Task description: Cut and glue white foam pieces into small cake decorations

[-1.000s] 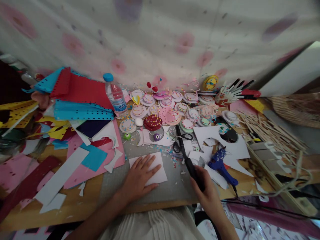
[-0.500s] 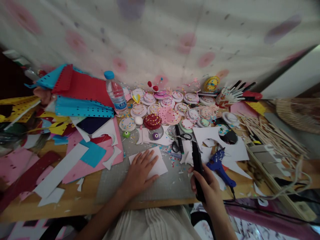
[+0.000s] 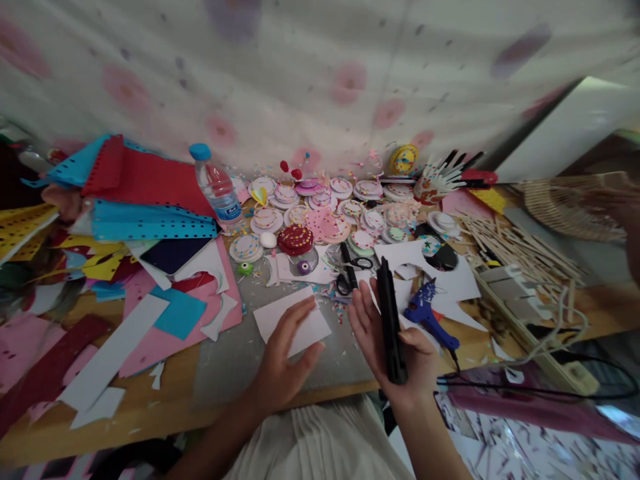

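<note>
Palm up, that's the right hand, fingers stretched out, grip loose: the black tool lies across it with the thumb alongside, nothing wrapped around. It may be a cutter; whether a blade is out, I can't make out. Over to the left hand, fingers loosely bent, thumb apart, nothing clamped in it. It sits over the near side of the white card; pressing or just hovering, I can't tell.

Card at the centre of our clock, then, flat on the grey mat on the desk, with the tool at about three. And here's the danger! With so open a grip, a small tilt of that palm could send the tool sliding off. If an edge is exposed, bare fingers are right there to meet it.

The card looks chancy too: a light hold could let it skid under any sideways push. Scissors lie at two, amid scraps, ready to snag a careless knuckle. Blue glue gun at three, beyond the tool; if hot, a sweep of the right hand outward risks a burn. Water bottle at eleven, upright; a knock, if the cap is loose, could soak the paper.
</note>
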`<state>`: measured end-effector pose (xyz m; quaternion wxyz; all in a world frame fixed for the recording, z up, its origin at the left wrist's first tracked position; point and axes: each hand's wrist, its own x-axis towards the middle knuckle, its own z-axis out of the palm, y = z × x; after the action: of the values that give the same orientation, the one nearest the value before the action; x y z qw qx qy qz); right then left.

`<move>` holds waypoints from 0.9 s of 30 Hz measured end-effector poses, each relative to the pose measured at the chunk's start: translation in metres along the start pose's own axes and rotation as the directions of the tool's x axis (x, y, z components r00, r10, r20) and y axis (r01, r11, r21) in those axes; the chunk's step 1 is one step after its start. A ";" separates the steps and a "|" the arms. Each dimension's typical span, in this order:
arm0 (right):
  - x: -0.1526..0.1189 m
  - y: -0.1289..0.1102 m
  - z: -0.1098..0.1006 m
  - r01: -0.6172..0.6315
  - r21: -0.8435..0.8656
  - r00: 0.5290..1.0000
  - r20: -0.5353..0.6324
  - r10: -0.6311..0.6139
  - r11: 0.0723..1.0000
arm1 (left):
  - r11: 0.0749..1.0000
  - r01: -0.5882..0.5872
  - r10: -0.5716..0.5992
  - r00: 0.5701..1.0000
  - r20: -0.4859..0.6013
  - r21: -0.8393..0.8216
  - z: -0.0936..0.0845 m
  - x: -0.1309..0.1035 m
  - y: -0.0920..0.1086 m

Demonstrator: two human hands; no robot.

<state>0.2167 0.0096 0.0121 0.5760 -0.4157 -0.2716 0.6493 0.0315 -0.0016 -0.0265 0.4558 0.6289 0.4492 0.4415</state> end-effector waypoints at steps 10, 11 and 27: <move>0.000 -0.009 -0.014 0.048 -0.228 0.998 -0.034 -0.057 0.972 | 0.916 0.285 -0.293 0.956 0.014 -0.282 -0.014 -0.009 0.004; 0.003 -0.011 -0.029 0.060 -0.317 0.994 -0.071 -0.087 0.947 | 0.937 0.281 -0.299 0.952 -0.062 -0.209 -0.027 -0.015 0.000; 0.035 0.011 -0.079 0.316 -0.916 0.801 0.118 -0.587 0.248 | 0.648 0.648 -0.140 0.619 -0.773 0.402 -0.162 -0.090 0.021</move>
<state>0.2785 0.0313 -0.0447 0.4465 -0.6382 -0.6111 0.1411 -0.1397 -0.0637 0.0120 0.1008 0.4120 0.8420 0.3333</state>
